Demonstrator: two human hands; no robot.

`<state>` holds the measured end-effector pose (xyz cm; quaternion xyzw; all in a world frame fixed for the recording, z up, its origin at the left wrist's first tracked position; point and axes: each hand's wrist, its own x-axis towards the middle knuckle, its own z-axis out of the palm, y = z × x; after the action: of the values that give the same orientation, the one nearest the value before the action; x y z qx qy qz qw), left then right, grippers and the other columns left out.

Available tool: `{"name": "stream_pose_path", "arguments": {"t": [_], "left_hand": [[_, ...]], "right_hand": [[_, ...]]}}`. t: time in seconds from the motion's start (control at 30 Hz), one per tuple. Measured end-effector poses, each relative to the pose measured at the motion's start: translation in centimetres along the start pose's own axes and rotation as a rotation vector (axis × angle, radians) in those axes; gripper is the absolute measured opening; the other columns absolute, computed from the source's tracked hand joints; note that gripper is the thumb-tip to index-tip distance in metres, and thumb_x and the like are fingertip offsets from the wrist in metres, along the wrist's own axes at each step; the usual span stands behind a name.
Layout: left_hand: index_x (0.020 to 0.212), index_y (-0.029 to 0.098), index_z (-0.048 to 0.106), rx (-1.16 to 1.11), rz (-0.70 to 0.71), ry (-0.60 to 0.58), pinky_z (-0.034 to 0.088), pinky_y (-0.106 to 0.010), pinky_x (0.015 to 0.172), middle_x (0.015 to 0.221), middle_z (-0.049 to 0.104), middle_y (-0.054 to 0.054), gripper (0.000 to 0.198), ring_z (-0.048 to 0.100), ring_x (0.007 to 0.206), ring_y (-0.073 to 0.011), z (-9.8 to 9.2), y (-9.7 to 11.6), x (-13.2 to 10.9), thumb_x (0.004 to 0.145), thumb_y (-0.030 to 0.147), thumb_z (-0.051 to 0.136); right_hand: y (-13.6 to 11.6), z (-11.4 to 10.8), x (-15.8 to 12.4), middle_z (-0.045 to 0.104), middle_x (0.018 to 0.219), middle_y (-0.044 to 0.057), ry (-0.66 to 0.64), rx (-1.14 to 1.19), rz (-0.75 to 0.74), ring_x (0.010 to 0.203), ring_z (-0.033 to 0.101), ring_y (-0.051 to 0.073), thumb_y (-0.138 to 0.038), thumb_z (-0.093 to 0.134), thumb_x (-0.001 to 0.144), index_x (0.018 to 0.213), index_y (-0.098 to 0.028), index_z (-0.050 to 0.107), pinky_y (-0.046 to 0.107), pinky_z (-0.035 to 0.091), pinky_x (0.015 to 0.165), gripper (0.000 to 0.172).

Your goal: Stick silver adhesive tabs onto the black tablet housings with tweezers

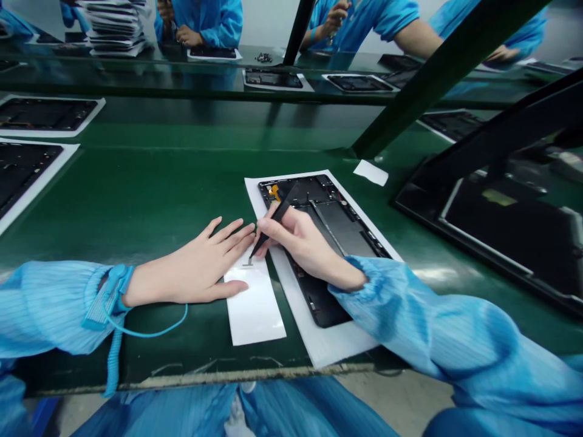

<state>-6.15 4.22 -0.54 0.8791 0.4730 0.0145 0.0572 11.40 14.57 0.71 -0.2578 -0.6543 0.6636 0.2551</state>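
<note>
My left hand (200, 264) lies flat with fingers spread, pressing on the upper part of a white paper strip (257, 309). My right hand (300, 240) grips black tweezers (268, 229), their tips pointing down at a small grey T-shaped piece (248, 263) on the strip. Whether the tips pinch that piece I cannot tell. Under my right wrist a black tablet housing (350, 227) rests on a larger white sheet (334, 352). An orange flex cable (274, 192) shows at the housing's upper left corner, and part of the housing is hidden by my right hand and sleeve.
More tablet housings (50, 114) on white sheets lie at the left. A slanted green post (437, 79) and a black frame (492, 212) stand at the right, near a white scrap (371, 172). Co-workers in blue sleeves (223, 24) sit across the green bench (168, 176).
</note>
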Motion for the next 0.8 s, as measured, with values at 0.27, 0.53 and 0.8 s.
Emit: {"name": "stream_pose_path", "arguments": {"t": [0.27,0.53,0.8], "left_hand": [[0.146,0.005,0.030,-0.093,0.059,0.115,0.023,-0.059,0.114,0.154,0.029,-0.021,0.064,0.021,0.145,-0.0335,-0.9,0.8,0.0,0.100,0.050,0.032],[0.093,0.007,0.063,-0.155,0.530,0.223,0.051,-0.038,0.075,0.089,0.064,-0.012,0.022,0.057,0.083,-0.0238,-1.2,8.3,3.5,0.096,0.020,0.045],[0.085,0.007,0.064,-0.124,0.571,0.315,0.049,-0.034,0.069,0.075,0.060,-0.008,0.022,0.054,0.071,-0.0186,-0.9,8.1,2.8,0.094,0.006,0.044]], "right_hand": [[-4.6,-1.8,-6.2,0.062,0.075,-0.001,0.285,-0.142,-0.247,0.065,0.068,0.018,-0.050,0.078,0.075,0.075,-0.022,0.062,0.032,0.060,0.059,0.032],[-0.4,-2.7,-14.1,0.066,0.074,0.001,0.724,-0.229,-0.376,0.066,0.064,0.020,-0.030,0.080,0.078,0.075,-0.026,0.066,0.034,0.052,0.058,0.014],[2.0,1.3,-14.8,0.066,0.068,-0.001,0.972,-0.118,-0.287,0.056,0.061,0.016,-0.028,0.075,0.081,0.074,-0.024,0.064,0.029,0.048,0.052,0.014]]}}
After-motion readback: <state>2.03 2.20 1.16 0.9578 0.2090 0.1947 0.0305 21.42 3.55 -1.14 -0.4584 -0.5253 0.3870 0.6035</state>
